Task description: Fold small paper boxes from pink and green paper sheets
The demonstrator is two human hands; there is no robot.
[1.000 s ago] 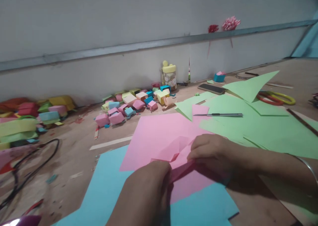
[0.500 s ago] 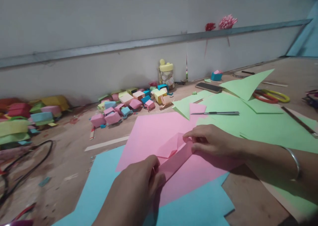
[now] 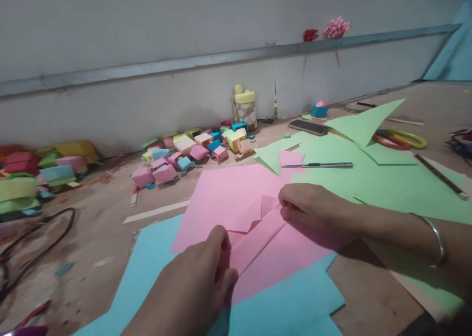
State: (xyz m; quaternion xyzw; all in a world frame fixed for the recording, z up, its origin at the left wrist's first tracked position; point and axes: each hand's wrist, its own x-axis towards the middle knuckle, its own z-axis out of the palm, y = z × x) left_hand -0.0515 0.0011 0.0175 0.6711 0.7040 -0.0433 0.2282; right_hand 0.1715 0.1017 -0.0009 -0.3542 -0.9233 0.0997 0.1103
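A small folded pink paper piece (image 3: 254, 235) lies on a large pink sheet (image 3: 224, 198), which rests on a blue sheet (image 3: 155, 272). My left hand (image 3: 191, 287) is closed, its fingers pressing the near left end of the folded piece. My right hand (image 3: 313, 208), a bangle on its wrist, has its fingers curled together and pressed on the far right end of the same piece. Both hands hold the fold flat against the sheet.
Green sheets (image 3: 368, 178) lie to the right with a craft knife (image 3: 319, 165) on them. Scissors (image 3: 400, 139), a phone (image 3: 308, 127), a yellow-lidded jar (image 3: 244, 107) and several small paper boxes (image 3: 184, 154) sit further back. Black cables (image 3: 33, 247) lie left.
The folded pink piece has been pressed down flatter onto the sheet. My right hand slid slightly away along the fold; my left hand stayed at the near end.
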